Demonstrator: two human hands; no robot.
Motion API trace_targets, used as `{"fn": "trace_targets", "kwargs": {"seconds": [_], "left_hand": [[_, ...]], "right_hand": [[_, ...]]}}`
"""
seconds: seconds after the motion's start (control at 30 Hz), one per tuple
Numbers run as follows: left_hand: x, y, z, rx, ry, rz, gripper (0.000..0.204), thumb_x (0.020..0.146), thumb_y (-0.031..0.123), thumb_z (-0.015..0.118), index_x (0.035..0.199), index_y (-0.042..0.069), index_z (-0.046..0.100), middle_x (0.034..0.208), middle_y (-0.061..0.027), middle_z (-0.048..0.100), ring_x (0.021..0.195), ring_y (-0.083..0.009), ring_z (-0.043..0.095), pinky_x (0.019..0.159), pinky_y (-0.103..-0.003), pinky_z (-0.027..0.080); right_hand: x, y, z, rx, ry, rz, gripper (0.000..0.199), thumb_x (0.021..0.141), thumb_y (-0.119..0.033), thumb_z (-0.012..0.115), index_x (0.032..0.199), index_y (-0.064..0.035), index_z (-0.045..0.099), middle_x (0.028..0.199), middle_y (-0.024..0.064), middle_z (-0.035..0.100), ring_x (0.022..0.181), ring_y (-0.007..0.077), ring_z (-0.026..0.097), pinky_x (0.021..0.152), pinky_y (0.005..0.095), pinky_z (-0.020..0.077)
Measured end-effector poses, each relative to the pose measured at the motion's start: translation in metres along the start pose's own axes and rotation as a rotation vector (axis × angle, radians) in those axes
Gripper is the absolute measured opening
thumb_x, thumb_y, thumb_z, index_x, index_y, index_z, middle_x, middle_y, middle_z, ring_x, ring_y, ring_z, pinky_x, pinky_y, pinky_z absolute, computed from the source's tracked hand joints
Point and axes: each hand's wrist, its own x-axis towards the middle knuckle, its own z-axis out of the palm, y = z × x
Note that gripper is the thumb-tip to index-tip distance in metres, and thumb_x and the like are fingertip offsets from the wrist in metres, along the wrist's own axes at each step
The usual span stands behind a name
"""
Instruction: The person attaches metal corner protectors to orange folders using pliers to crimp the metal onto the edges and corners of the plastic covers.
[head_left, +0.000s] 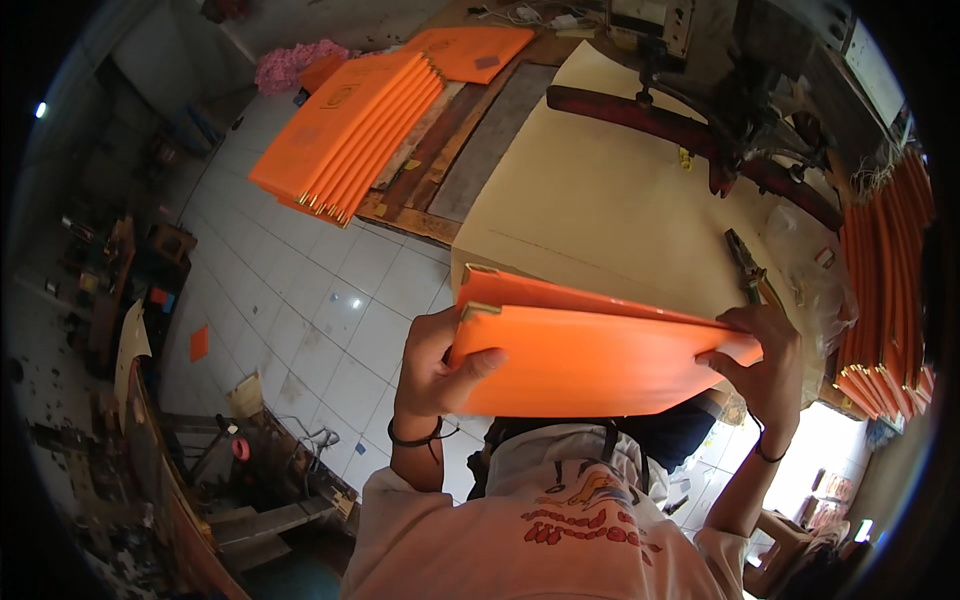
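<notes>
An orange folder point(590, 365) with brass-coloured metal corners is held up in front of my chest, its two covers slightly apart along the upper edge. My left hand point(437, 365) grips its left end, thumb on the near cover and the other fingers behind. At the right end, my right hand point(768, 350) clasps the folder, with the thumb on the near face and fingers over the top edge. Just beyond the folder lies the tan sheet point(590, 190) covering the worktable. A pair of pliers point(745, 262) rests on that sheet near my right hand.
Orange folders with metal corners form a stack point(345, 125) at the table's far left. Another pile of orange folders point(885, 280) stands at the right. A dark machine with a red bar point(640, 110) occupies the far right. Clear plastic point(810, 270) lies beside the pliers.
</notes>
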Motion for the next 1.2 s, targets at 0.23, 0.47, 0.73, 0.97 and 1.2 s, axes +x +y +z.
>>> {"fn": "trace_targets", "kwargs": {"seconds": [0.23,0.47,0.73,0.97,1.2], "left_hand": [[0.003,-0.012,-0.004,0.052,-0.172,-0.011,0.034,0.089,0.026,0.071,0.103,-0.005,0.065,0.083,-0.0081,0.064,0.069,-0.0143,0.056,0.062,-0.027,0.042],[0.021,-0.019,-0.008,-0.043,-0.268,-0.089,0.038,0.090,0.025,0.069,0.112,-0.005,0.062,0.102,-0.0121,0.065,0.087,-0.0167,0.059,0.077,-0.028,0.046],[0.038,0.000,0.009,0.091,-0.464,-0.149,0.039,0.089,0.019,0.070,0.119,-0.005,0.061,0.113,-0.0155,0.064,0.087,-0.0204,0.061,0.077,-0.029,0.047],[0.048,0.026,0.053,0.206,-0.615,-0.057,0.029,0.092,0.018,0.066,0.111,-0.005,0.064,0.117,-0.0209,0.061,0.072,-0.0275,0.065,0.060,-0.032,0.053],[0.048,0.031,0.066,0.235,-0.673,-0.008,0.029,0.093,0.020,0.065,0.111,-0.002,0.065,0.121,-0.0221,0.061,0.070,-0.0291,0.067,0.059,-0.035,0.054]], "right_hand": [[-0.025,0.013,0.014,0.235,-0.113,0.126,0.042,0.053,-0.009,0.091,0.087,0.0005,0.068,0.081,0.0089,0.064,0.075,0.0230,0.066,0.067,0.0319,0.0549],[-0.034,0.012,0.020,0.356,-0.306,0.174,0.039,0.063,-0.018,0.089,0.091,0.0003,0.067,0.080,0.0109,0.062,0.073,0.0256,0.064,0.067,0.0336,0.0512],[-0.029,0.000,0.035,0.535,-0.236,0.123,0.022,0.088,-0.013,0.069,0.102,0.0045,0.066,0.092,0.0149,0.067,0.082,0.0291,0.068,0.073,0.0347,0.0550],[0.021,-0.032,0.032,0.839,-0.011,0.049,0.014,0.090,-0.004,0.066,0.101,0.0042,0.067,0.090,0.0126,0.068,0.084,0.0222,0.070,0.075,0.0306,0.0570],[0.027,-0.025,0.028,0.995,-0.096,0.055,0.010,0.087,0.001,0.066,0.096,0.0036,0.069,0.083,0.0083,0.070,0.075,0.0139,0.068,0.068,0.0258,0.0561]]}}
